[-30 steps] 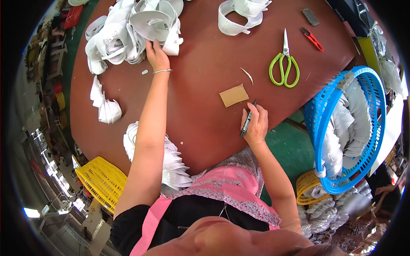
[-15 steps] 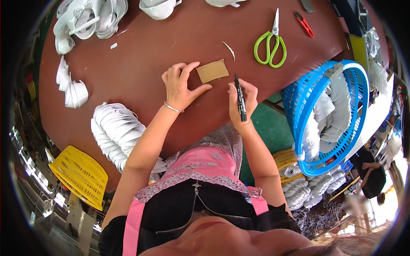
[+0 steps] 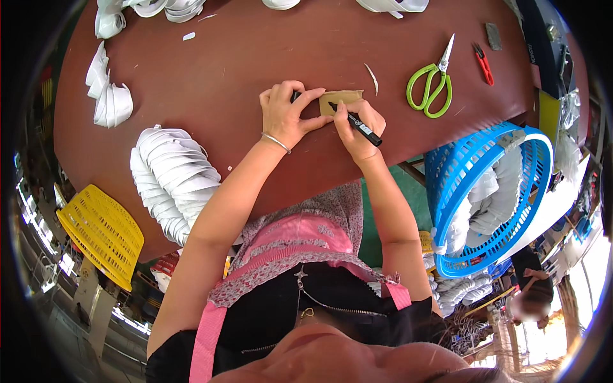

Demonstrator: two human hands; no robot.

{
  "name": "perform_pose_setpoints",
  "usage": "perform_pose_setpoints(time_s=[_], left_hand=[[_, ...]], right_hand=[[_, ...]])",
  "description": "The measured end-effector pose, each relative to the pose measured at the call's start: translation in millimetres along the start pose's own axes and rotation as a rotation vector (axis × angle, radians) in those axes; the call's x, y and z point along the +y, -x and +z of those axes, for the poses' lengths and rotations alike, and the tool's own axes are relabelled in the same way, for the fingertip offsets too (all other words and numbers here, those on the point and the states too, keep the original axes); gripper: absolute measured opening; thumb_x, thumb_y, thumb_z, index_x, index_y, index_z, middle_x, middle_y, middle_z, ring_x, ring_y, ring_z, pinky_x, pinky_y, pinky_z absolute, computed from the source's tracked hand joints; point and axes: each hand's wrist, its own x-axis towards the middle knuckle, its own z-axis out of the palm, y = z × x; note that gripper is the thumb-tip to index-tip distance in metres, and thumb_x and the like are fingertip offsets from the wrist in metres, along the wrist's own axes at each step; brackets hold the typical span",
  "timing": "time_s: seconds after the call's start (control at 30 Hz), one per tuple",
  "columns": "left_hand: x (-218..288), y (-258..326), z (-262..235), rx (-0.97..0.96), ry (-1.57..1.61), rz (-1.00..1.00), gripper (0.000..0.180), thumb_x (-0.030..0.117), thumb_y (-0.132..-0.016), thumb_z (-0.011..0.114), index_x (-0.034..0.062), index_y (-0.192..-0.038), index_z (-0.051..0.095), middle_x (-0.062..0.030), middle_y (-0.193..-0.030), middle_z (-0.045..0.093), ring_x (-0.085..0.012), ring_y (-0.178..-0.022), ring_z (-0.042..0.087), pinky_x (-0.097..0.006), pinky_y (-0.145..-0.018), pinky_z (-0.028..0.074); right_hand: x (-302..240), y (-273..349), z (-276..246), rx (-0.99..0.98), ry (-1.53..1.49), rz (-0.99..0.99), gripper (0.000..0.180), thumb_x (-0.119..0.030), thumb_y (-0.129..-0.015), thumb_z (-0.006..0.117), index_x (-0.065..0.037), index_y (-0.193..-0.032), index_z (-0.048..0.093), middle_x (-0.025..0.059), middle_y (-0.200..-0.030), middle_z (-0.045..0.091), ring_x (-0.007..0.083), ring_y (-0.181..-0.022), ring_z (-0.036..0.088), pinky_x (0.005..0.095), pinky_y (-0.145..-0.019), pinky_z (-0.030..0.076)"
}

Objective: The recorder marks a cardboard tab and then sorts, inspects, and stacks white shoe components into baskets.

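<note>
A small brown piece of cardboard (image 3: 340, 97) lies flat on the reddish-brown table. My left hand (image 3: 285, 116) steadies its left edge with thumb and forefinger. A short black piece (image 3: 295, 96), which looks like a marker cap, shows between the fingers of that hand. In my right hand (image 3: 361, 127) is a black marker (image 3: 364, 131), gripped and slanted, its tip at the cardboard's surface. Whether it has left any mark there is too small to tell. Beyond the right hand lies a thin white scrap (image 3: 371, 79).
Green-handled scissors (image 3: 431, 88) and red thread snips (image 3: 484, 65) lie to the right. A blue basket (image 3: 440, 220) of white strips stands at the table's right edge. Stacked white pieces (image 3: 172, 179) sit beside my left forearm. A yellow basket (image 3: 102, 230) stands lower left.
The marker has gone from upright, beside the cardboard, to slanted with its tip at the cardboard. My left thumb and forefinger have come to the cardboard's edge. The whole view has shifted.
</note>
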Motion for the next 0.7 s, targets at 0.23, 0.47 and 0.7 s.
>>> perform_pose_setpoints(time_s=[0.23, 0.47, 0.7], left_hand=[[-2, 1, 1, -0.006, -0.040, -0.001, 0.050, 0.049, -0.065, 0.080, 0.0302, -0.110, 0.068, 0.0040, -0.097, 0.051, -0.0174, -0.089, 0.051, -0.040, -0.084, 0.033], [1, -1, 2, 0.013, -0.085, 0.015, 0.048, 0.042, -0.065, 0.081, 0.0290, -0.109, 0.069, 0.0034, -0.099, 0.050, -0.0161, -0.089, 0.052, -0.037, -0.083, 0.034], [3, -2, 1, 0.022, -0.089, 0.018, 0.050, 0.046, -0.063, 0.083, 0.0280, -0.107, 0.069, 0.0033, -0.098, 0.051, -0.0159, -0.089, 0.052, -0.036, -0.082, 0.034]], right_hand=[[9, 0, 8, 0.029, 0.074, -0.194, 0.022, -0.001, -0.074, 0.072, -0.008, -0.067, 0.053, 0.0076, -0.057, 0.051, 0.0255, -0.046, 0.051, 0.0342, -0.045, 0.042], [11, 1, 1, 0.012, 0.040, -0.164, 0.025, 0.001, -0.073, 0.071, -0.007, -0.064, 0.049, 0.0083, -0.056, 0.049, 0.0252, -0.045, 0.049, 0.0348, -0.043, 0.040], [-1, -7, 4, 0.106, -0.020, -0.080, 0.019, 0.005, -0.076, 0.068, -0.005, -0.069, 0.054, 0.0092, -0.060, 0.054, 0.0232, -0.047, 0.052, 0.0334, -0.045, 0.042]])
